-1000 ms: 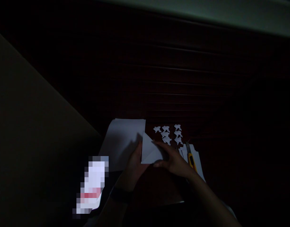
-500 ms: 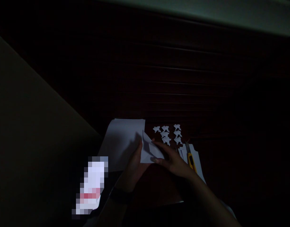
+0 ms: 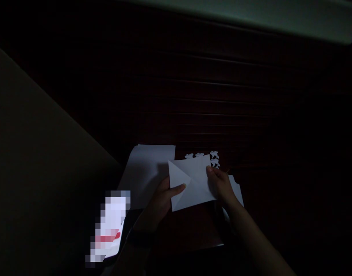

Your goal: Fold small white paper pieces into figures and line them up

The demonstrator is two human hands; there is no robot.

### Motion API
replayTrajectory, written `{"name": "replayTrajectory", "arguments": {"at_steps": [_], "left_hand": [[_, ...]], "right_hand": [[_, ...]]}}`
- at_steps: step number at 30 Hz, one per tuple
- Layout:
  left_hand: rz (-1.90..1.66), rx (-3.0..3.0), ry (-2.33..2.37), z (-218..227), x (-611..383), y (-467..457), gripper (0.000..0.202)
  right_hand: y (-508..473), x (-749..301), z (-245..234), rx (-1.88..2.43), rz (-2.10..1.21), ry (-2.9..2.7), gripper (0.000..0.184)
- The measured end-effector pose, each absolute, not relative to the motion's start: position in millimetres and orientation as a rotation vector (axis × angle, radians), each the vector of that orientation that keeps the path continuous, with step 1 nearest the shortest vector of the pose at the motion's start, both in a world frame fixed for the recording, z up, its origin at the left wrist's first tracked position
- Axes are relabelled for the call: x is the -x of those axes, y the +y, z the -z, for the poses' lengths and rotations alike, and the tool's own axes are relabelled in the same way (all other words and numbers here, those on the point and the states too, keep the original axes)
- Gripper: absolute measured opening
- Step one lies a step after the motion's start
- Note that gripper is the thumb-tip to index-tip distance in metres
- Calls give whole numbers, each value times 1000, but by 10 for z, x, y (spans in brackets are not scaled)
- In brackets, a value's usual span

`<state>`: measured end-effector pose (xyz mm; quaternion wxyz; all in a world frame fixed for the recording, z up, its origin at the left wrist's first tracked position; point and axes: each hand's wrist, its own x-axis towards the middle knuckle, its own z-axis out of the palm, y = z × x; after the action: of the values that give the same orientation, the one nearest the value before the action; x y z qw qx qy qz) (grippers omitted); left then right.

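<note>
In dim light I hold a white paper square [image 3: 193,184] with diagonal creases, unfolded flat above a dark table. My left hand [image 3: 161,203] pinches its left edge, thumb on top. My right hand [image 3: 220,184] grips its right edge with fingers closed. Behind the square, several small folded white paper pieces [image 3: 214,158] lie in rows, partly hidden by it.
A larger white sheet [image 3: 147,168] lies on the table to the left. More white paper [image 3: 237,191] lies under my right hand. A blurred bright object [image 3: 111,226] sits at the lower left. Dark wooden slats [image 3: 207,96] fill the background.
The paper was folded into a triangle between my hands; now it is opened out into a flat square. My right hand moved to its right edge and covers the yellow cutter seen earlier.
</note>
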<state>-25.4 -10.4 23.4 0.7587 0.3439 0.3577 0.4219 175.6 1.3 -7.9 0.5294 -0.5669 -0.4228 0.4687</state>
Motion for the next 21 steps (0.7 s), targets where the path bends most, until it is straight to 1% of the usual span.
{"name": "replayTrajectory", "arguments": {"at_steps": [4, 7, 10, 12, 18, 21], "left_hand": [[-820, -926, 907, -169, 327, -67, 35], [-781, -954, 961, -191, 372, -73, 38], [-761, -930, 957, -246, 402, -89, 40], [-736, -934, 944, -275, 415, -89, 41], [-654, -963, 873, -330, 460, -77, 37], [-626, -926, 863, -353, 482, -92, 39]], "right_hand": [[29, -1753, 80, 1244, -1355, -788, 36], [-19, -1749, -12, 1157, -1514, -777, 35], [-77, -1764, -111, 1079, -1648, -886, 44], [-99, -1787, -145, 1072, -1693, -958, 48], [-103, -1865, -131, 1125, -1698, -1069, 43], [-118, -1889, -172, 1125, -1728, -1123, 41]]}}
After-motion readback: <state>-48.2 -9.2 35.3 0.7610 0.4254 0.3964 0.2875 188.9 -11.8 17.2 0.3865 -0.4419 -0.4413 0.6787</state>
